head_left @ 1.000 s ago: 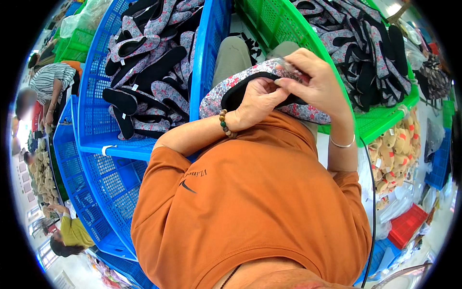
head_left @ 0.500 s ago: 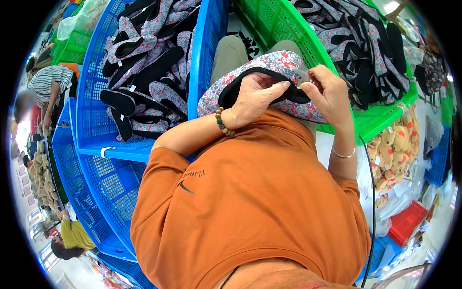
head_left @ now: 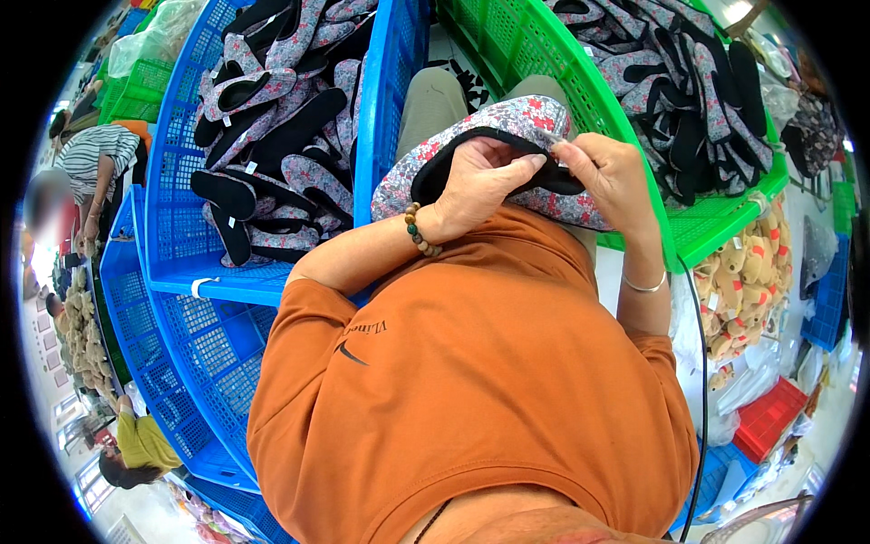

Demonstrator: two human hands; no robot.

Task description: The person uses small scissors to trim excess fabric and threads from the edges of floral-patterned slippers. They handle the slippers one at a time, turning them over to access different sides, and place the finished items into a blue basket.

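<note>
A slipper [head_left: 426,160] with a red-and-grey floral print and black lining lies across my lap. My left hand [head_left: 485,179] is inside its opening, thumb and fingers pinching the black edge. My right hand [head_left: 605,176] is closed at the slipper's right end, close to my left fingertips. A small, pointed, greyish metal tool [head_left: 549,136] sticks out from its fingers over the floral fabric. Most of this tool is hidden in the hand, so its exact kind does not show.
At my left stands a blue crate [head_left: 391,109] beside a heap of floral slippers [head_left: 304,118]. A green crate [head_left: 544,54] at my right holds more slippers [head_left: 698,100]. Beyond it are tan plush toys [head_left: 739,272] and a red crate [head_left: 768,419]. Other people [head_left: 95,154] work at far left.
My right hand has moved a little left and down, toward my left fingers, and the pointed tool now shows sharply. My left hand and the slipper have stayed in place.
</note>
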